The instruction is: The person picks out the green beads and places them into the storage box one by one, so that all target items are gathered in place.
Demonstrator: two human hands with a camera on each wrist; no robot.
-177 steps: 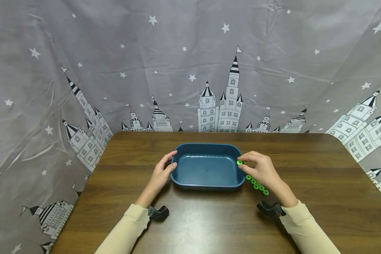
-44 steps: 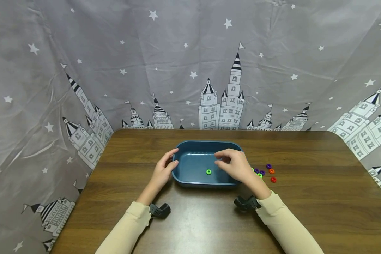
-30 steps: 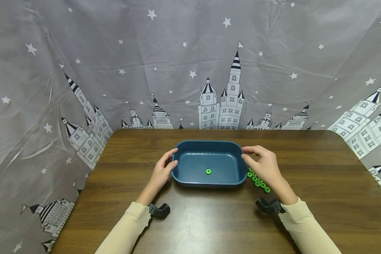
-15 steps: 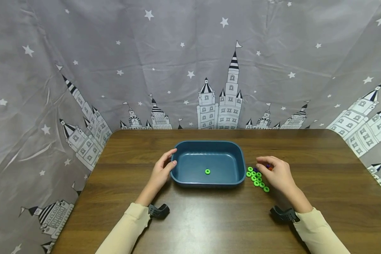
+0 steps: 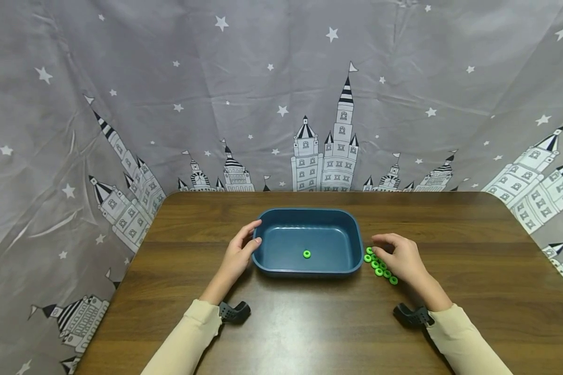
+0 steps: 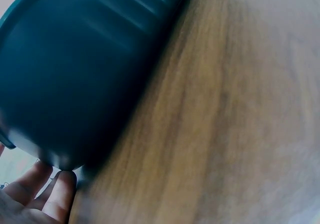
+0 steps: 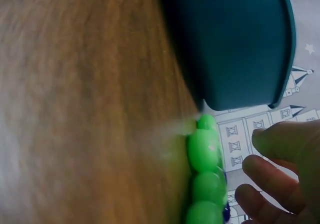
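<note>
A dark blue plastic tub (image 5: 309, 272) stands on the table, with one green ring-shaped bead (image 5: 307, 254) lying on its floor. My left hand (image 5: 236, 254) holds the tub's left end; its thumb is at the rim and its fingers (image 6: 59, 196) lie against the outer wall. Just right of the tub, my right hand (image 5: 402, 259) hovers with loosely bent fingers and nothing between them. Beneath and beside it lie several green ring beads (image 5: 379, 272), close together. A sliver of a purple bead (image 7: 227, 212) shows behind the green ones in the right wrist view.
The brown wooden table (image 5: 291, 328) carries the tub and beads. Behind it hangs a grey curtain (image 5: 244, 94) printed with stars and castles. Black wrist mounts (image 5: 234, 312) sit below both sleeves.
Earlier, my right hand pinched a green bead at the tub's right rim; that spot inside now has one bead. The hand withdrew right, then shifted slightly left over the green beads. My left hand stayed.
</note>
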